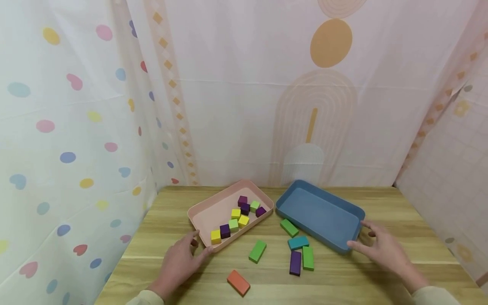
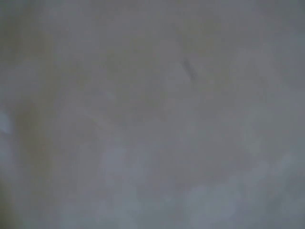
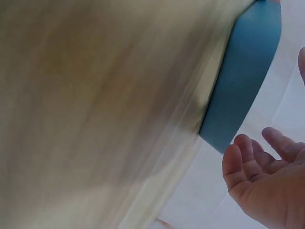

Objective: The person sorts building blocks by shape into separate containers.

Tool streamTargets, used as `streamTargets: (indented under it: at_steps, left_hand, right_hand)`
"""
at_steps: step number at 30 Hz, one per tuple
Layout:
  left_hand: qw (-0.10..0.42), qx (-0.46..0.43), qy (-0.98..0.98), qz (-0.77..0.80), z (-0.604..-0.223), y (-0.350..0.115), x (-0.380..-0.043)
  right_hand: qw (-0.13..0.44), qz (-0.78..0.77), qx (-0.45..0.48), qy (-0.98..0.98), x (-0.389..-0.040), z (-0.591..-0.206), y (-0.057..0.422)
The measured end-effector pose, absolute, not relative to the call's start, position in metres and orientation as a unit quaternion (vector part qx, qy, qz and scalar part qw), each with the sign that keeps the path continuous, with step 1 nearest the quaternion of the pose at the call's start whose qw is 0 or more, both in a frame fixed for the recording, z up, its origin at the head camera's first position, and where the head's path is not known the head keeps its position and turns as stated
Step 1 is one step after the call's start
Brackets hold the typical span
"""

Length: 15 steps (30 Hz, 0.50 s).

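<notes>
A pink tray [image 1: 207,207] stands at a slant on the table with several yellow, light green and purple cubes in it. My left hand [image 1: 179,260] holds its near left end, thumb at the near corner and index finger at the end wall. Opposite it, a blue tray [image 1: 320,212] slants the other way with nothing in it. My right hand [image 1: 385,250] spans its right end, thumb at the near corner and index finger at the far one. The right wrist view shows the tray's wall [image 3: 243,71] beside curled fingers [image 3: 233,164]. The left wrist view is a blur.
In front of the trays lie an orange block [image 1: 238,282], a teal block [image 1: 298,242], a purple block [image 1: 295,263] and three green ones, among them a separate green block [image 1: 257,251]. Patterned curtains [image 1: 228,106] hang behind the wooden table [image 1: 152,241] and at both sides.
</notes>
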<state>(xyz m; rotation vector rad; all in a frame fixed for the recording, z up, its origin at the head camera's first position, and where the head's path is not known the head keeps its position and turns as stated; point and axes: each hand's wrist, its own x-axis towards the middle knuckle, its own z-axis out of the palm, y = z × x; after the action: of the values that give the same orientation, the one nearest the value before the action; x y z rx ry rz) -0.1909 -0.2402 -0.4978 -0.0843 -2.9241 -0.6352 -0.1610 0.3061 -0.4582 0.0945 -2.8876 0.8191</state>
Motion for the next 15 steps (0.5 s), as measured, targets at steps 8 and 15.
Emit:
streamTargets:
  at_steps: [8,15]
  left_hand:
    - [0.074,-0.033,-0.973,-0.214,-0.496,-0.241,-0.191]
    - [0.073,-0.032,-0.973,-0.215,-0.497,-0.24,-0.19]
  right_hand:
    - [0.106,0.254,0.04,-0.961,-0.156,-0.464,0.295]
    - [0.089,0.247,0.03,-0.964,-0.15,-0.47,0.289]
